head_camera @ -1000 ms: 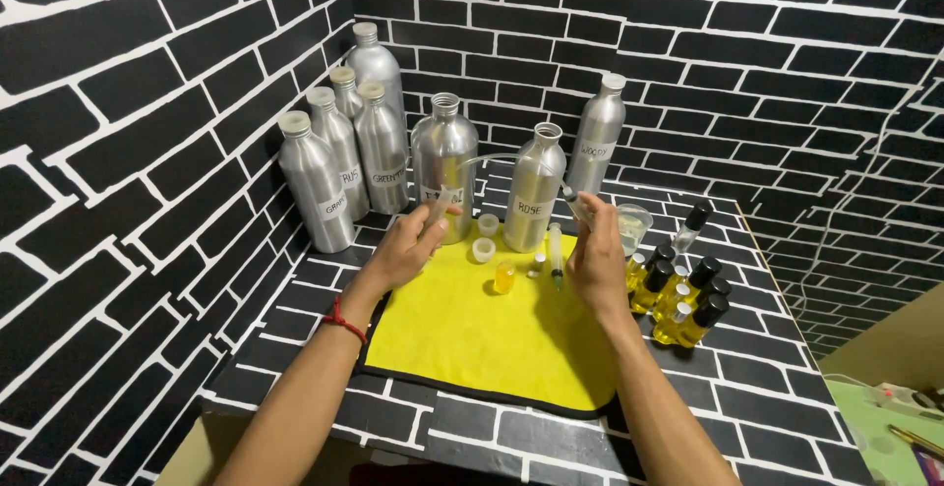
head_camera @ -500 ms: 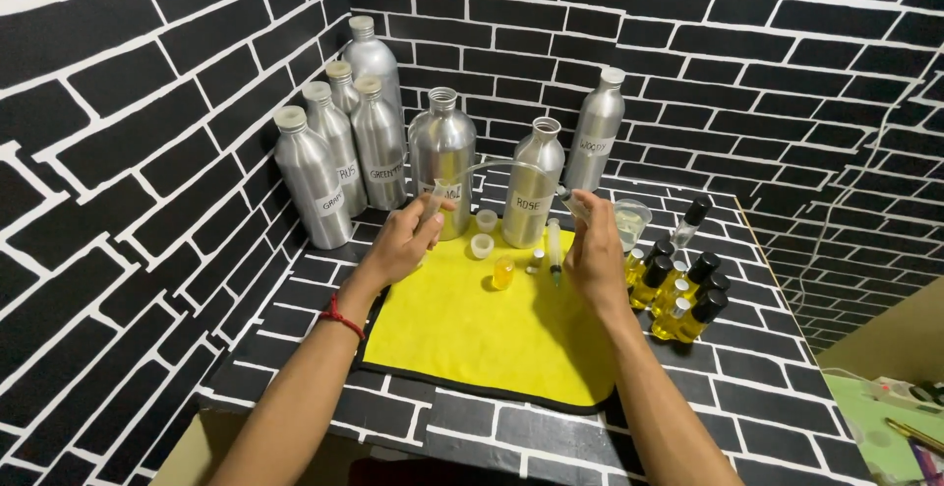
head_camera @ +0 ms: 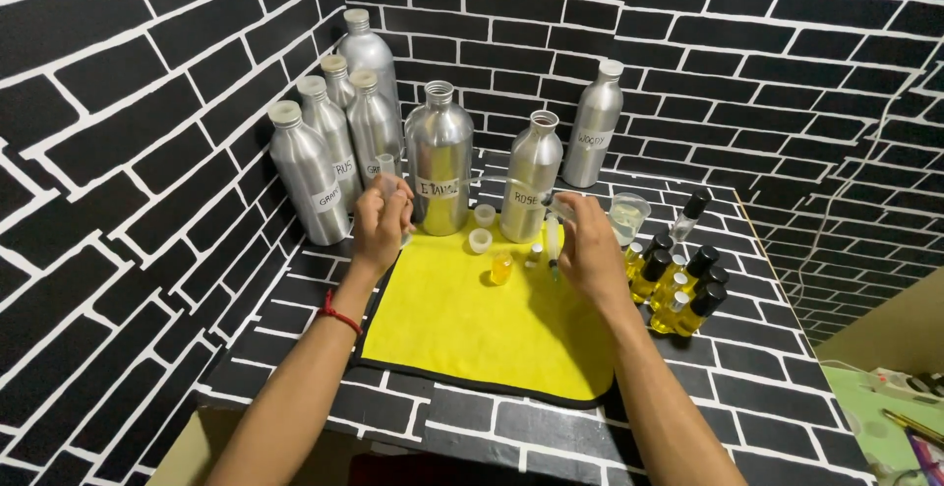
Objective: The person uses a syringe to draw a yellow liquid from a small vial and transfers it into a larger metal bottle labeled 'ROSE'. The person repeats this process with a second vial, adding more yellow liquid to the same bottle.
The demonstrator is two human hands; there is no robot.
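Both hands have lifted slightly and drawn a little apart since the earlier frame; bottles and cloth unchanged. Left hand (head_camera: 382, 218) hovers at the left edge of the yellow cloth (head_camera: 472, 324), fingers curled round a small clear glass vial (head_camera: 386, 164) whose top pokes above the knuckles, just in front of the big open aluminium bottle (head_camera: 439, 156). Right hand (head_camera: 590, 248) sits over the cloth's right side, grip closed on a thin syringe-like dropper (head_camera: 554, 245) held upright, tip pointing down, just above the cloth. The small vial of yellow liquid (head_camera: 501, 268) stands on the cloth between the two hands, left of the dropper tip and apart from it, touched by neither hand. Two white caps (head_camera: 481, 228) lie near the cloth's far edge. A second open aluminium bottle (head_camera: 532, 176) stands behind the dropper. Cluster of black-capped yellow bottles (head_camera: 678, 284) on the desk (head_camera: 767, 368), just right of the right hand. Clear cup (head_camera: 628, 218) behind them.
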